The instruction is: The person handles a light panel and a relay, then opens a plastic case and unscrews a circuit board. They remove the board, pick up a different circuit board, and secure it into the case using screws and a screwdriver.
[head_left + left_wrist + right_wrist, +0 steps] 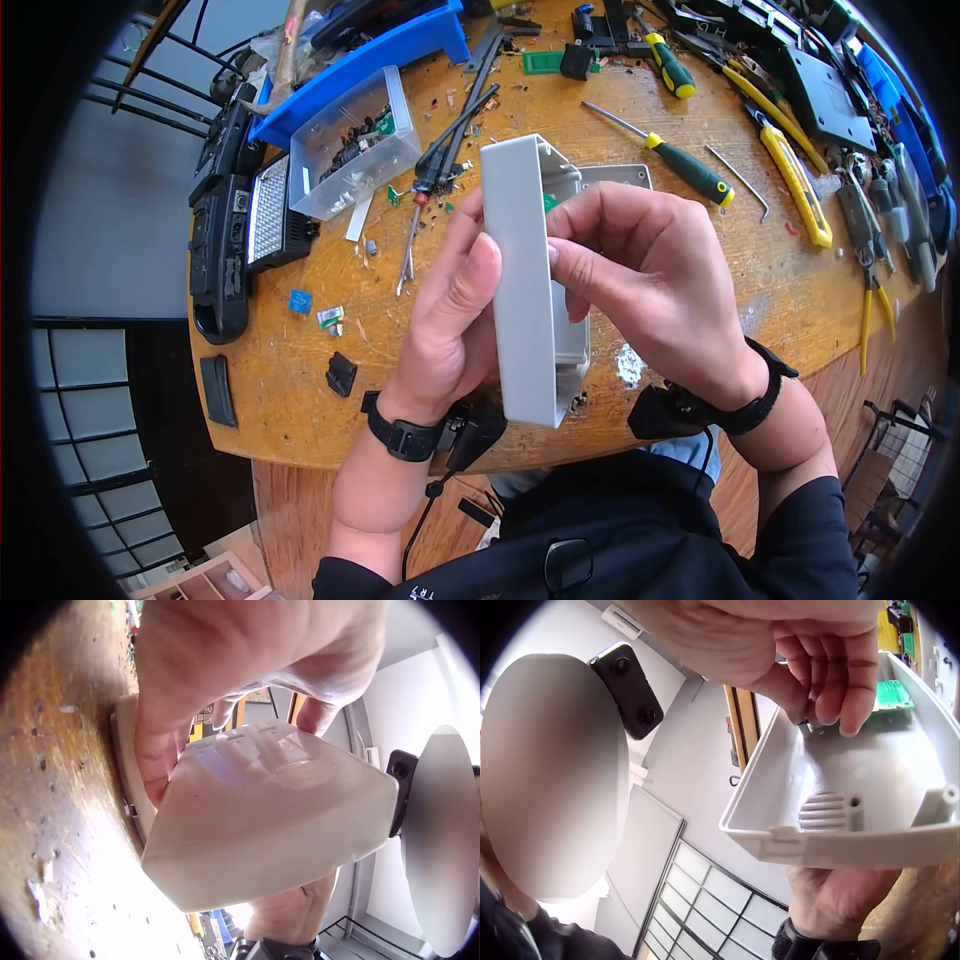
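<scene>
Where floorboards [300,505] border the littered table [285,395], left hand [446,310] grips housing [523,300], right hand [660,275] pinching dark piece [805,726].

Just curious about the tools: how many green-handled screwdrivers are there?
2: the nearer screwdriver beyond the right hand, the farther screwdriver behind it. More may be hidden.

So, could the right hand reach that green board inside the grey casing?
Probably yes: the grey casing is open toward the right hand, which reaches inside, close to the green board; the way looks free.

Green board [550,202] inside case [524,290], mostly hidden from above
</scene>
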The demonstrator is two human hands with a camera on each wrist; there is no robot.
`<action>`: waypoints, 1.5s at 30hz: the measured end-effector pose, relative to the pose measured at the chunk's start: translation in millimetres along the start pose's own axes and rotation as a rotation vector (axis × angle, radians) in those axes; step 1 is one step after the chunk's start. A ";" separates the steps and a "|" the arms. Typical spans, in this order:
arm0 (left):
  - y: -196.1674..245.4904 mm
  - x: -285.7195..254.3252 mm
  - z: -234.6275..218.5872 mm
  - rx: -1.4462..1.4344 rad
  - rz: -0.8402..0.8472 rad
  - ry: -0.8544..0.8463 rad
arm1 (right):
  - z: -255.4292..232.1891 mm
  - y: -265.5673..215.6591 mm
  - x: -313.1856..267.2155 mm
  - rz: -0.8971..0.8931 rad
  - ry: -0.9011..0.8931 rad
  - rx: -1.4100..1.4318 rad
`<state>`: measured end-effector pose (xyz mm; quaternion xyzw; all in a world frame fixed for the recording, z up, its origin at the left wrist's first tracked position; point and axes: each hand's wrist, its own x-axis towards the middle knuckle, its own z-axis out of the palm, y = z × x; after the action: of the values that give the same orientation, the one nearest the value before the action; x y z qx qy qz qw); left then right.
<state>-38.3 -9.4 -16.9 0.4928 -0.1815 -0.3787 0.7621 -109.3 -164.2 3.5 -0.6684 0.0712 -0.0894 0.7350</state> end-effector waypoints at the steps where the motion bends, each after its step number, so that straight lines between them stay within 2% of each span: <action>1: -2.0 0.4 0.9 -0.001 -0.002 0.001 | 1.0 0.8 0.2 0.000 0.027 0.063; 4: -4.5 1.1 2.6 0.055 0.050 0.061 | -0.3 -2.5 0.0 0.079 -0.002 0.159; 8: -1.0 0.6 4.3 0.061 0.041 0.033 | -3.1 -5.3 -2.0 0.083 -0.062 0.079; 13: 3.0 -3.1 3.4 0.031 0.002 -0.020 | -2.2 -3.2 -3.3 -0.107 -0.056 -0.079; 17: 1.0 -2.5 2.2 -0.033 -0.089 -0.047 | 1.3 2.8 -3.0 -0.162 -0.009 -0.117; 19: 1.6 -2.3 4.6 -0.068 -0.110 -0.056 | 2.0 7.4 -0.4 -0.366 0.047 -0.194; 20: 5.0 -2.8 8.0 -0.056 -0.118 -0.060 | 0.8 6.6 0.8 -0.366 0.047 -0.194; 22: 12.7 -6.1 14.9 -0.045 -0.126 -0.065 | -2.6 4.2 3.7 -0.594 0.071 -0.454; 25: 16.2 -11.8 14.8 -0.010 -0.177 -0.051 | -3.4 2.5 7.8 -0.687 0.080 -0.518; 26: 9.7 -10.3 5.9 -0.266 -0.192 -0.146 | -3.7 2.3 8.2 -0.687 0.080 -0.519; 28: 5.1 -8.2 -3.3 -0.521 -0.204 -0.244 | -4.6 1.4 8.9 -0.782 0.089 -0.627; 30: 4.9 -7.3 -6.7 -0.430 -0.288 -0.141 | -6.1 6.2 13.5 -0.853 0.100 -0.655; 32: 4.4 -6.7 -4.5 -0.468 -0.299 -0.093 | -7.0 7.2 14.8 -0.926 0.110 -0.682; 35: 7.1 -5.6 -3.5 -0.521 -0.306 -0.031 | -12.6 -0.1 14.2 -0.884 0.104 -0.683; 39: 11.5 -2.8 -11.3 -0.556 -0.287 -0.019 | -35.5 -8.1 22.3 -0.693 0.344 -0.605; 40: 7.1 -1.9 -15.4 -0.530 -0.212 -0.039 | -41.4 -13.0 22.7 -0.598 0.407 -0.693; 43: -4.0 0.5 -27.4 -0.372 -0.207 0.001 | -77.0 -8.9 35.3 -0.438 0.443 -1.014; 45: -0.2 4.9 -19.1 -0.277 -0.194 0.011 | -104.3 5.5 37.0 -0.405 0.349 -1.245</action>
<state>-22.8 -1.5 -26.2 0.4001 -0.0749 -0.4692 0.7837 -96.4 -273.2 -11.5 -0.9430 0.1005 -0.2743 0.1593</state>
